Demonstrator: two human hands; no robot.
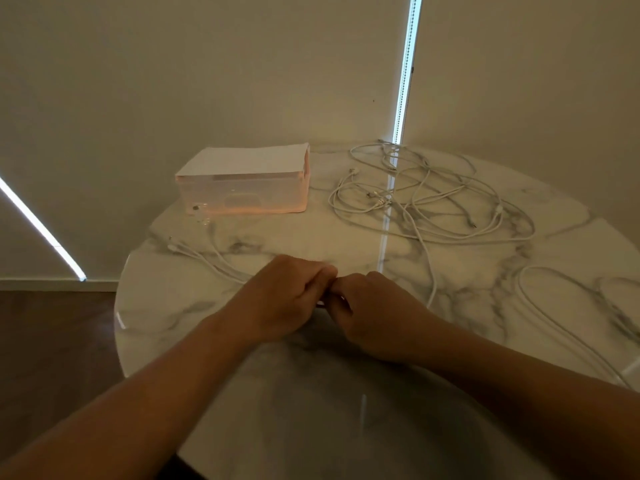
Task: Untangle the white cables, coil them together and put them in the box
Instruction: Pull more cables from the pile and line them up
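The left hand (pixel 287 296) and right hand (pixel 374 313) met at the near middle of the marble table (pixel 311 237), fingers curled round a white cable (pixel 211 265). Tangled cables (pixel 433 199) lay far right, the box (pixel 242 192) just to their left.

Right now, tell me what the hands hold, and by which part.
Both the left hand and right hand pinch a white cable where their fingers meet; strands trail off either side. Which part of it is hidden by the hands.
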